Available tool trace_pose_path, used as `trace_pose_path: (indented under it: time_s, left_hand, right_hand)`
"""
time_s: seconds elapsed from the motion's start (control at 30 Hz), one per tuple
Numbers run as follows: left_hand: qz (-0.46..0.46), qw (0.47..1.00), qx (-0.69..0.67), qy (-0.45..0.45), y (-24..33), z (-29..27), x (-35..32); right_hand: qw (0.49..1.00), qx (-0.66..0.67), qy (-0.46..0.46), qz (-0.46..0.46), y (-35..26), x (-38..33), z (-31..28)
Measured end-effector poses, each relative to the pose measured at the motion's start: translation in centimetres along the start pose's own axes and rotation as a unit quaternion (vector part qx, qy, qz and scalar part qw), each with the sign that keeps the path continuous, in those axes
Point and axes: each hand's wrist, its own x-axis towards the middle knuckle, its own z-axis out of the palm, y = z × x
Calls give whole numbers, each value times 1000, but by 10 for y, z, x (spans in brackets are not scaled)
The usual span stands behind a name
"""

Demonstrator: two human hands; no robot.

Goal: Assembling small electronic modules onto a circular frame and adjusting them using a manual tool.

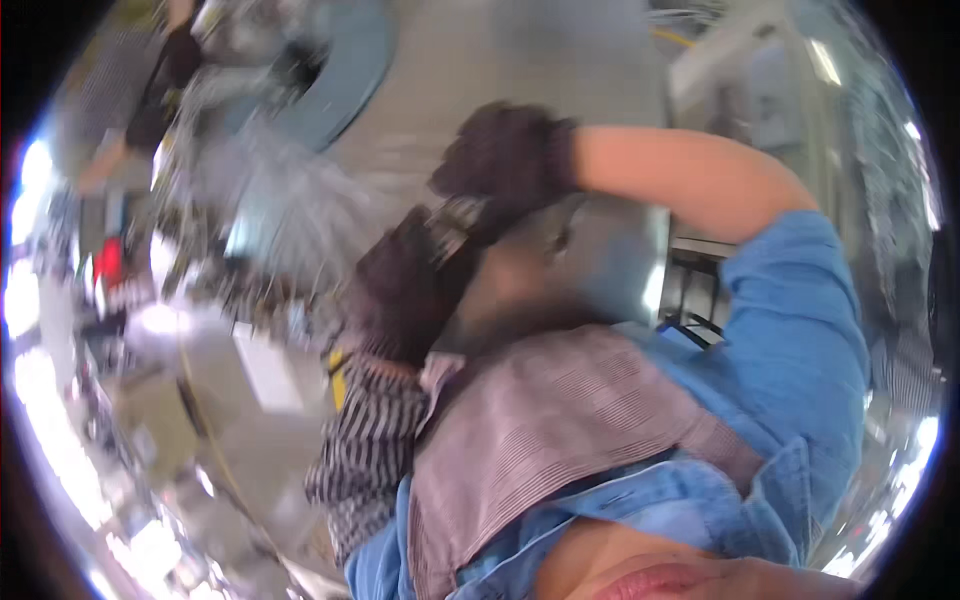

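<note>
Both of my hands wear dark gloves and are close together over a grey metal worktop (430, 60), in front of my apron. My left hand (400, 285), below a striped sleeve, has its fingers curled around a small shiny metal piece (455, 225) that shows only in part. Just above and to the right, my right hand (510, 160) is closed, its fingers bent down toward the same piece. Blur and the gloves hide the piece's kind, and part of the right hand's grip.
A blue-grey round ring (365, 70) lies at the upper left, beside crumpled clear plastic (300, 190). Another person's dark-gloved hand (180, 55) is at the far upper left. A pale machine frame (740, 60) stands at the right; a white panel (268, 370) lies lower left.
</note>
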Motion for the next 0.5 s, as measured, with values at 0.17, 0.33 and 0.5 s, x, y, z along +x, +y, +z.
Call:
trace_pose_path:
  time_s: [0.17, 0.33, 0.5]
  left_hand:
    - [-86, 991, 23, -97, 2, 9, 12]
    - [72, 997, -5, -25, 21, 20, 52]
    - [97, 995, -2, -26, 26, 18, 64]
  right_hand:
    - [999, 19, -39, -13, -13, 10, 9]
    - [998, -25, -33, -51, -24, 1, 2]
    - [997, 23, -44, -54, -25, -1, -8]
